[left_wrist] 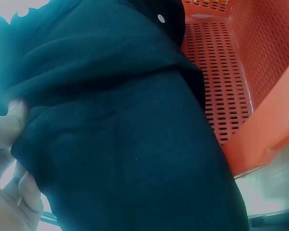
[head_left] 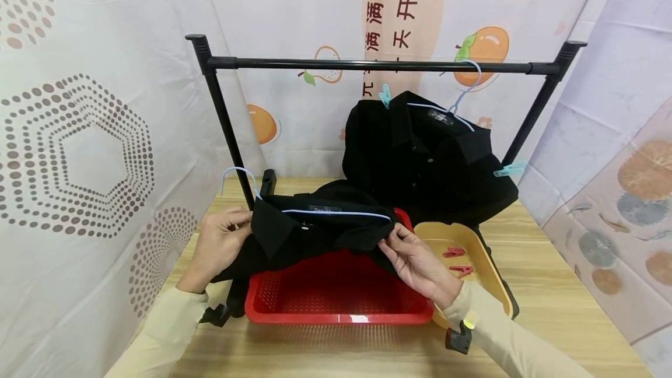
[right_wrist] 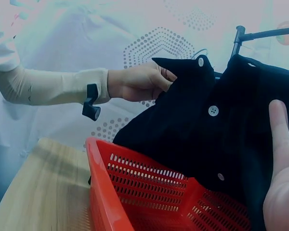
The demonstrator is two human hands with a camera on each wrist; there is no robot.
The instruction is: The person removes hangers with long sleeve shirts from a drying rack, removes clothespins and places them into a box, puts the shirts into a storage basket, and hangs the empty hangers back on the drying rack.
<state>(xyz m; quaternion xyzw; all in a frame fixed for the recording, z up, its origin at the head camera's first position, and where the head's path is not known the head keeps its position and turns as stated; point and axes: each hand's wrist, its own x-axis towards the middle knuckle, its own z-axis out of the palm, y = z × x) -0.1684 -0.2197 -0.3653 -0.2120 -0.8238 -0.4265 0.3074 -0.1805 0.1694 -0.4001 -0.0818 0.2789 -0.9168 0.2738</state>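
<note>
A black shirt (head_left: 310, 238) on a light blue hanger (head_left: 336, 213) is held above the red basket (head_left: 338, 318). The left hand (head_left: 223, 244) pinches the shirt at its left shoulder side; in the left wrist view the thumb and fingers of that hand (left_wrist: 12, 159) grip a fold of dark cloth (left_wrist: 125, 144). At the other side of the collar, the right hand (head_left: 417, 258) pinches the cloth between thumb and fingers. White buttons show on the shirt front (right_wrist: 202, 134) in the right wrist view. The hanger's hook rises near the left hand, off the rail.
A black rack's rail (head_left: 325, 65) spans the back. Another black shirt (head_left: 420, 162) hangs from it at the right, with light blue clips (head_left: 385, 96) at its shoulders. Right of the basket, a yellow tray (head_left: 485, 273) holds red clips (head_left: 454, 252). Patterned curtains surround the wooden table (head_left: 556, 284).
</note>
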